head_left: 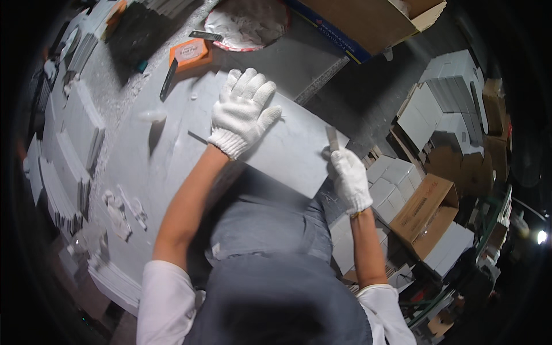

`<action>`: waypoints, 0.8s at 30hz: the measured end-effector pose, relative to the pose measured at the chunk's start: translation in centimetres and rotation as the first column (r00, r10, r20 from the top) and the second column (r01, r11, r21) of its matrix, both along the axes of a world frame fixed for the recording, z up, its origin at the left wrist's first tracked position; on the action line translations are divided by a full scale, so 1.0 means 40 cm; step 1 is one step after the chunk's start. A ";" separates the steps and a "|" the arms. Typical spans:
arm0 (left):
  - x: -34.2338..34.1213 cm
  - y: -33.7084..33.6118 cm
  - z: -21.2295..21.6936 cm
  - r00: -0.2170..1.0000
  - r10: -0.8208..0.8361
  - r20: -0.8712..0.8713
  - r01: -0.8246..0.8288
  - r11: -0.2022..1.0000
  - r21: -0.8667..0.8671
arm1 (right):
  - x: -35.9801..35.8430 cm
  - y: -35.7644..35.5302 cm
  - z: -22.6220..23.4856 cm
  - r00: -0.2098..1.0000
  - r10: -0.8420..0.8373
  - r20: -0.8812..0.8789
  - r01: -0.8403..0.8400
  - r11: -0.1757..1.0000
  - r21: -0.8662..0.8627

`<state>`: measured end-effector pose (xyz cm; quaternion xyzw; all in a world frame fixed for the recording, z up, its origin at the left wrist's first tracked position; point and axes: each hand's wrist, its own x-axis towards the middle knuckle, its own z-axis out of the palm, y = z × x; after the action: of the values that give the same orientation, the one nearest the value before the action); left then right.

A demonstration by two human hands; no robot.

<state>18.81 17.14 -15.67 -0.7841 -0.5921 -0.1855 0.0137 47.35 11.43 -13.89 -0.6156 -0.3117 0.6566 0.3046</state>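
A flat, pale grey-white rectangular tile (287, 146) with faint marbling lies across the worktop, its near right corner jutting toward my lap. My left hand (242, 112), in a white knitted glove, rests on the tile's left part with fingers stretched out and thumb apart. At the tile's right edge, my gloved right hand (351, 179) is closed around a narrow, flat, grey-brown hand tool (332, 138). That tool stands up from the fingers against the edge; its exact kind is unclear.
Beyond the tile are an orange box (190, 53), a dark flat strip (168, 79) and a bag of white material (247, 24). Stacked tiles (64, 167) line the left. White boxes (454, 86) and an open cardboard box (422, 215) stand right.
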 end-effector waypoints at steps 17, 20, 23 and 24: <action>-0.006 -0.051 0.025 0.997 -0.062 -0.041 0.059 0.995 -0.080 | 0.106 -0.075 0.033 0.979 -0.067 0.190 0.093 0.987 -0.134; -0.002 -0.044 0.018 0.994 -0.033 -0.105 0.024 0.996 -0.088 | 0.088 -0.009 0.047 0.999 0.008 0.031 -0.002 0.985 -0.172; -0.006 -0.040 0.018 0.986 -0.027 -0.165 0.005 0.992 -0.127 | 0.039 0.032 0.044 0.994 0.084 -0.073 -0.094 0.984 -0.154; -0.006 -0.040 0.018 0.983 -0.027 -0.179 0.002 0.990 -0.139 | 0.024 0.041 0.040 0.987 0.123 -0.107 -0.136 0.983 -0.124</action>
<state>18.56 15.55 -14.94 -0.8011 -0.5940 -0.0723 0.0114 48.32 13.08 -12.28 -0.5794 -0.2920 0.7237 0.2351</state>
